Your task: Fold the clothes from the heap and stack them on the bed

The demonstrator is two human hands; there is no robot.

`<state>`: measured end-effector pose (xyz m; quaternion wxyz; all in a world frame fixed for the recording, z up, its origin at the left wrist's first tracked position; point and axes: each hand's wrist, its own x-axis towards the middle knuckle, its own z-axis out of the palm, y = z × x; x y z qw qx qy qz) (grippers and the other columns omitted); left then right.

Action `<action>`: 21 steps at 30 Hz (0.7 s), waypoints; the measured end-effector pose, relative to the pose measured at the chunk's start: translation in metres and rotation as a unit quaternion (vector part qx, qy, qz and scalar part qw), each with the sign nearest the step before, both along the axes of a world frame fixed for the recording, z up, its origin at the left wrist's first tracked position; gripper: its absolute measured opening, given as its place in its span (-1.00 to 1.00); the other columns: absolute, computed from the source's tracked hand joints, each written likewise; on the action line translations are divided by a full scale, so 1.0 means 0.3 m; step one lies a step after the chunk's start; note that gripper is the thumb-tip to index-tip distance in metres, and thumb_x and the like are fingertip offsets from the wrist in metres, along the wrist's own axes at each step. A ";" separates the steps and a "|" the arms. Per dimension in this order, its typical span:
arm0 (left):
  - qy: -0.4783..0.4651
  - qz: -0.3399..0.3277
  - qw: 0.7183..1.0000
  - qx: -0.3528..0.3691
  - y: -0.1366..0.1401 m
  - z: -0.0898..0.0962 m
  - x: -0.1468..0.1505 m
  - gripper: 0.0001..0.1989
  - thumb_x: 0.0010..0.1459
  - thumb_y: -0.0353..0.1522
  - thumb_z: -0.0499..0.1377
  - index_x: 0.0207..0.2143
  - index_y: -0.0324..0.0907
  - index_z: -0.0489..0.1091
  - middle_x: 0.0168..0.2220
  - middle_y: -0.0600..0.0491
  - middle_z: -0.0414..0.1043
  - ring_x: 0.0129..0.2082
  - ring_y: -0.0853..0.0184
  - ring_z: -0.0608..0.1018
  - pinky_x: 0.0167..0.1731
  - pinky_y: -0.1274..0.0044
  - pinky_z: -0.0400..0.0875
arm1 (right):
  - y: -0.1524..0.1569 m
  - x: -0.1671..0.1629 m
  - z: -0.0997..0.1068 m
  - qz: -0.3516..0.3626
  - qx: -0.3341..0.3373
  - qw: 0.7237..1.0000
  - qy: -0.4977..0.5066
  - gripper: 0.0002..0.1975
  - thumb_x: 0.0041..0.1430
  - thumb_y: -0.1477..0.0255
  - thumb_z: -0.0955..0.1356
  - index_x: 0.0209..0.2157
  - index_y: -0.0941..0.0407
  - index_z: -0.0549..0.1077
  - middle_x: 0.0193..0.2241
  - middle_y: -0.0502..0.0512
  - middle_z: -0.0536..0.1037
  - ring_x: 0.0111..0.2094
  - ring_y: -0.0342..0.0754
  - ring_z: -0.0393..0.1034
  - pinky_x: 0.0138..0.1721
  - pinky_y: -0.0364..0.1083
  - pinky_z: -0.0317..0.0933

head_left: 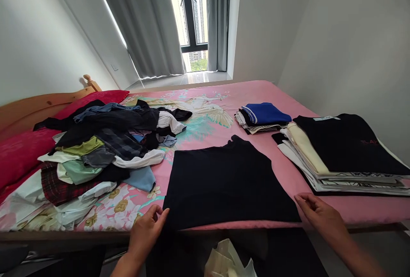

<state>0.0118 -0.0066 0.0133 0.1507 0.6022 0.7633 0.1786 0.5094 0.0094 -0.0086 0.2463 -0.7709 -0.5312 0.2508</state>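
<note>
A black T-shirt [221,183] lies spread flat on the near part of the bed, its lower edge along the mattress edge and a small raised bit of fabric at its far side. At its near left corner, my left hand [145,230] has thumb and fingers pinched on the cloth. My right hand [320,215] is at the near right side of the shirt, fingertips pinched together at the fabric's edge. The hands are wide apart, with the shirt between them.
A loose heap of mixed clothes [105,140] covers the left of the bed by red pillows [22,157]. Folded clothes stand in a large stack [349,149] at right and a smaller blue-topped stack [265,114] behind. A pale crumpled bag-like thing [226,260] shows below the bed edge.
</note>
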 end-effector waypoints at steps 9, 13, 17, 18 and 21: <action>0.050 -0.401 0.909 0.107 0.057 -0.052 0.349 -0.73 0.20 -0.40 -0.03 -0.12 -0.07 0.39 -0.05 0.00 0.42 0.03 0.27 0.39 0.08 0.35 0.24 | 0.132 -0.279 -0.070 0.338 0.183 0.922 -0.037 -0.72 0.26 0.35 0.14 -0.11 0.04 0.39 -0.05 0.11 0.45 0.05 -0.01 0.27 0.10 0.07 0.15; 0.145 -0.333 0.928 0.079 0.052 -0.121 0.286 -0.46 0.18 -0.23 0.02 0.22 -0.01 0.04 0.25 -0.03 0.07 0.23 0.11 0.15 0.18 0.12 0.01 | 0.170 -0.263 -0.162 0.360 0.173 0.904 -0.152 -0.54 0.25 0.29 0.16 0.17 0.03 0.14 0.19 0.11 0.20 0.21 0.04 0.05 0.20 0.20 -0.03; 0.199 -0.229 0.952 0.030 0.029 -0.159 0.186 -0.24 0.11 0.01 -0.01 0.28 -0.04 -0.19 0.31 -0.07 -0.17 0.28 0.03 -0.02 0.18 0.03 -0.20 | 0.170 -0.249 -0.203 0.358 0.169 0.899 -0.188 -0.49 0.26 0.26 0.15 0.22 0.00 0.05 0.23 0.09 0.12 0.24 0.02 -0.02 0.21 0.19 -0.05; 0.206 -0.208 0.956 0.015 0.028 -0.163 0.167 -0.24 0.11 0.02 -0.03 0.28 -0.06 -0.17 0.31 -0.07 -0.18 0.28 0.03 -0.04 0.18 0.04 -0.24 | 0.168 -0.249 -0.203 0.358 0.169 0.900 -0.185 -0.49 0.26 0.26 0.15 0.22 0.00 0.05 0.23 0.09 0.12 0.24 0.02 -0.03 0.21 0.19 -0.05; 0.218 -0.145 0.965 -0.026 0.047 -0.166 0.123 -0.23 0.10 0.05 -0.06 0.27 -0.12 -0.11 0.31 -0.08 -0.19 0.29 0.06 -0.05 0.18 0.04 -0.30 | 0.170 -0.250 -0.175 0.354 0.170 0.906 -0.158 -0.51 0.25 0.26 0.16 0.20 -0.02 0.11 0.21 0.08 0.18 0.22 0.04 0.03 0.19 0.19 -0.02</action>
